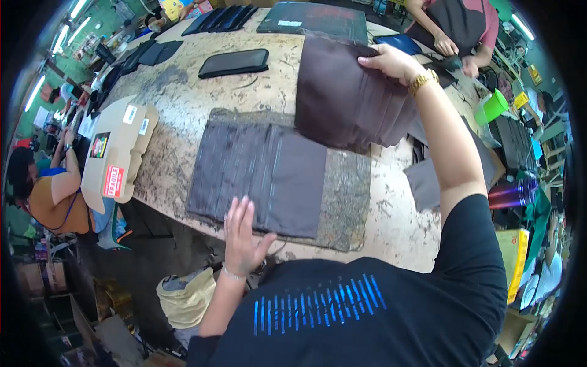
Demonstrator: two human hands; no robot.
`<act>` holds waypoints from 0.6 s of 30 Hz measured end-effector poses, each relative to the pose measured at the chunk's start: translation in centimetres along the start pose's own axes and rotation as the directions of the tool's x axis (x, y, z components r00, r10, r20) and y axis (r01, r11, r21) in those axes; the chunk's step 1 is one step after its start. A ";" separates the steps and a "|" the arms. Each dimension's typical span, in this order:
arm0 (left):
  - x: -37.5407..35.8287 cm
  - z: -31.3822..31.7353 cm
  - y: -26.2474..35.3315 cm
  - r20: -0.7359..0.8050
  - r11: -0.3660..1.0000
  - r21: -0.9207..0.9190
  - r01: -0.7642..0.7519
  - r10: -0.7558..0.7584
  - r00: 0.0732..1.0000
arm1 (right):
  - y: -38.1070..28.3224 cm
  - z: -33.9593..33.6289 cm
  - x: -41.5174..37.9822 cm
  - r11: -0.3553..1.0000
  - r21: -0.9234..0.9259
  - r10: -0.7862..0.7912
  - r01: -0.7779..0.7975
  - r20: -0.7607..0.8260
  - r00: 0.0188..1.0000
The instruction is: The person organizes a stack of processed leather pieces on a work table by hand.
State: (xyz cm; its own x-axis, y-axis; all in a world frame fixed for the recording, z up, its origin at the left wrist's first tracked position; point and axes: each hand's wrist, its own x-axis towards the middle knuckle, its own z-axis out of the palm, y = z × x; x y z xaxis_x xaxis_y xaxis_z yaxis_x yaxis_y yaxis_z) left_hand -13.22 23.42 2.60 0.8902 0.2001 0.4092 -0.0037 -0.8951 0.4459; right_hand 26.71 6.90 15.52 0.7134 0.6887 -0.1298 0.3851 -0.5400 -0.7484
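Note:
My right hand (394,63) grips the upper right edge of a stack of dark brown leather-like sheets (342,92), fanned out on their right side. The stack is raised at the far side of a dark panel with several slot-like strips (238,171), which looks like a wallet interior. On the near edge of that panel rests my left hand (241,235), its fingers stretched and spread. Beneath the panel lies a worn, stained board (348,208). Plain dark material covers the panel's right part (296,183).
A cardboard carton with a FRAGILE label (122,153) stands at the table's left edge. Farther back are a black case (233,63) and a dark green mat (312,19). A co-worker's hands (455,52) are at the far right, near a green cup (491,107). A purple bottle (513,193) is at right.

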 end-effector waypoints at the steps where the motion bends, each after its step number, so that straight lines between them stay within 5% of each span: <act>1: -0.5 -0.3 0.1 -0.008 1.000 0.007 0.003 -0.003 1.000 | -0.2 -1.1 1.4 0.996 -0.083 0.012 -0.015 -0.037 0.999; 6: -4.1 -2.1 -0.3 -0.012 0.953 0.071 0.294 -0.294 0.956 | 4.9 -3.5 11.7 0.992 -0.113 0.067 -0.058 0.071 0.995; 8: -5.8 -2.8 0.0 -0.045 0.896 0.120 0.428 -0.426 0.904 | 8.4 -2.8 15.7 0.841 -0.541 0.032 -0.029 -0.004 0.999; 10: -7.6 -3.3 0.3 -0.055 0.839 0.151 0.523 -0.521 0.852 | 14.8 -2.1 20.0 0.750 -0.644 -0.165 0.154 0.044 0.985; 12: -8.5 -3.4 0.9 -0.070 0.772 0.156 0.616 -0.613 0.787 | 13.5 -0.2 18.5 0.671 -0.732 0.013 -0.118 -0.148 0.989; 14: -8.5 -3.4 1.0 -0.071 0.752 0.163 0.639 -0.637 0.768 | 9.0 1.9 14.5 0.574 -0.714 0.045 -0.400 -0.461 0.886; 16: -8.3 -3.5 0.6 -0.117 0.761 0.164 0.628 -0.617 0.778 | 11.0 2.9 15.6 0.660 -0.649 -0.173 -0.380 -0.623 0.763; 17: -8.7 -3.0 -0.4 -0.178 0.775 0.027 0.631 -0.618 0.766 | 10.5 4.0 14.9 0.680 -0.685 -0.319 -0.261 -0.597 0.736; 18: -7.6 -3.6 -1.0 -0.183 0.800 0.109 0.591 -0.568 0.802 | 8.8 5.9 13.2 0.750 -0.659 -0.472 0.058 -0.471 0.746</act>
State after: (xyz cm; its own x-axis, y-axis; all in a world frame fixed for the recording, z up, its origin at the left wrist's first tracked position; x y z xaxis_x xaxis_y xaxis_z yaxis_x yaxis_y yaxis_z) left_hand -21.68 24.23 1.93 0.6334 0.7418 0.2204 0.5724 -0.6408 0.5117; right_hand 36.04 14.12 3.39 0.6258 0.5405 0.5624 0.7163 -0.6835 -0.1402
